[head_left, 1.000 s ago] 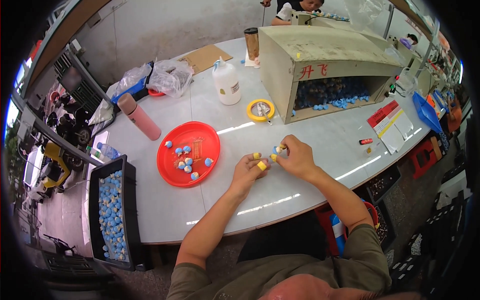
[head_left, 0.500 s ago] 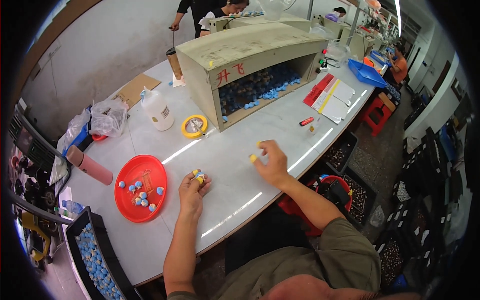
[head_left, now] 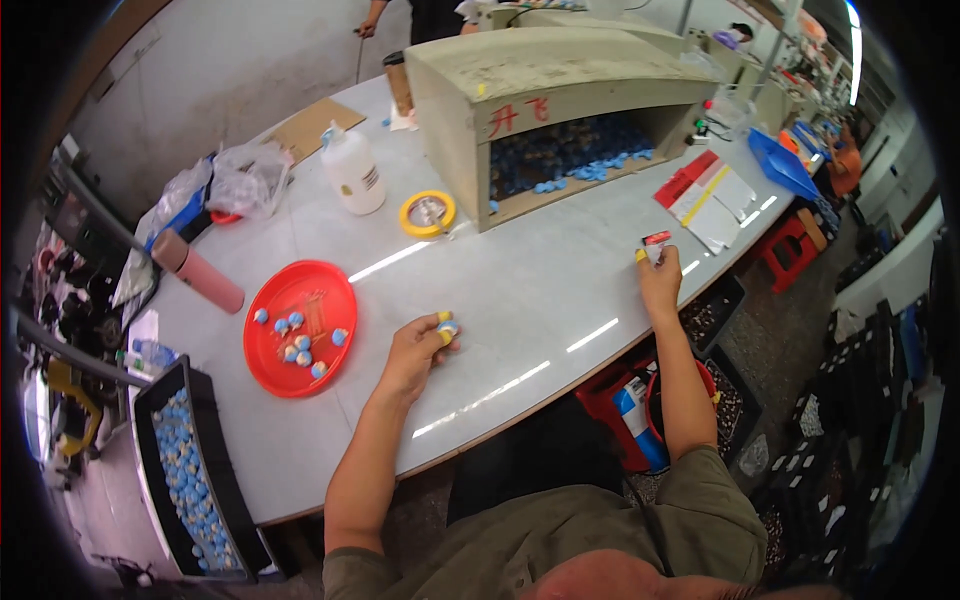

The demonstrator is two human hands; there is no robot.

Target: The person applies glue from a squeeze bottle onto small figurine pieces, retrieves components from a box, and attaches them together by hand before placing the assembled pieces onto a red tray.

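My left hand (head_left: 415, 352), with yellow wraps on its fingertips, pinches a small blue-and-white ball (head_left: 449, 328) above the grey table. Over to the right, my right hand (head_left: 660, 282) has its fingers closed around a small red-and-white object (head_left: 656, 240), whose exact kind is partly hidden by the fingers. Left of my left hand, a round red tray (head_left: 262, 368) carries several similar blue-and-white balls. A black bin (head_left: 222, 420) at the table's left end is filled with many more of them.
A beige housing (head_left: 570, 60) with blue pieces inside stands at the back. Before it are a yellow tape roll (head_left: 411, 222) and a white bottle (head_left: 350, 180). A pink flask (head_left: 205, 275) stands left; red-and-white cards (head_left: 712, 205) and a blue tray (head_left: 780, 165) are right.
My right hand has reached right and forward and closed on the red-and-white object that lay on the table. My left hand keeps its ball. The view has shifted.
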